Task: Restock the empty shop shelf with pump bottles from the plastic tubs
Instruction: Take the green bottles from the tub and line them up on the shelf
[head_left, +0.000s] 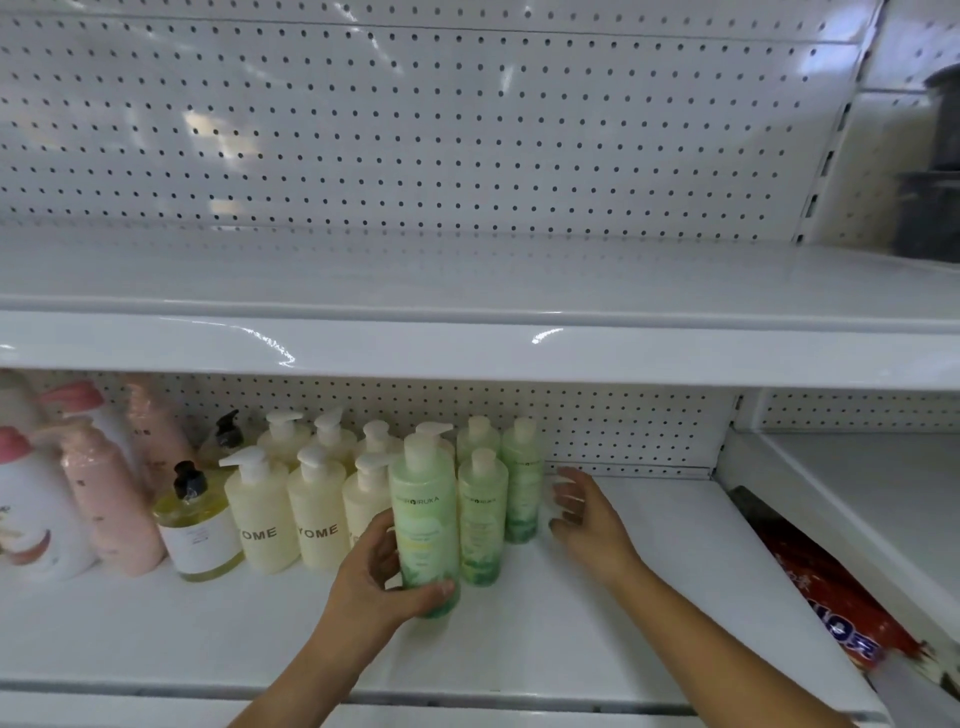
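Green pump bottle (423, 525), lower centre of the frame, stands before the green row (483, 519) on the shelf (571, 639); your left hand (371, 577) wraps its base, your right hand (584, 514) hovers spread, empty. Shove it crookedly and it may topple that row.

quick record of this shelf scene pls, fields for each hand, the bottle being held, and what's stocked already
left hand: grips the green pump bottle low on its body
held bottle: upright, at the front of the lower shelf
right hand: open, holds nothing, beside the other green bottles
stocked to the left: cream pump bottles, yellow bottle with black pump, pink bottles
far right: red packet
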